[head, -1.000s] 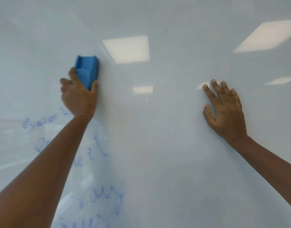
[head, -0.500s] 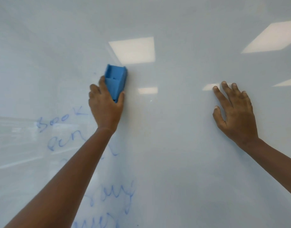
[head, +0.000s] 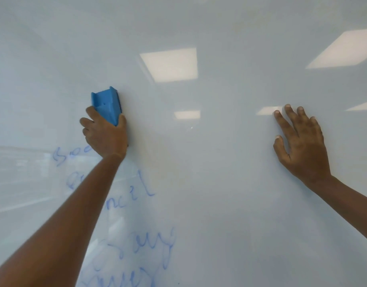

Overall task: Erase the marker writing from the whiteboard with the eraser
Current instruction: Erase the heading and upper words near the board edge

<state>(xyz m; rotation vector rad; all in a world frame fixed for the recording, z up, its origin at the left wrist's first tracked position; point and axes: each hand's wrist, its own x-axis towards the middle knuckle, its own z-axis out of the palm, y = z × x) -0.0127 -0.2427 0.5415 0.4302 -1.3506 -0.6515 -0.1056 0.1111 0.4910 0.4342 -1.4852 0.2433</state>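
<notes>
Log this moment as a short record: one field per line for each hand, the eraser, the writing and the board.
left hand: grips the eraser, pressed to the board
eraser: blue, upper end sticking up out of the grip
right hand: empty, fingers spread, flat on the board
marker writing: blue, several lines below the left hand, partly hidden by the forearm
whiteboard: glossy, reflects ceiling lights; no writing visible around the right hand

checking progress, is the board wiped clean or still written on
Still written on: blue writing remains on the board below the eraser in the left hand.
</notes>
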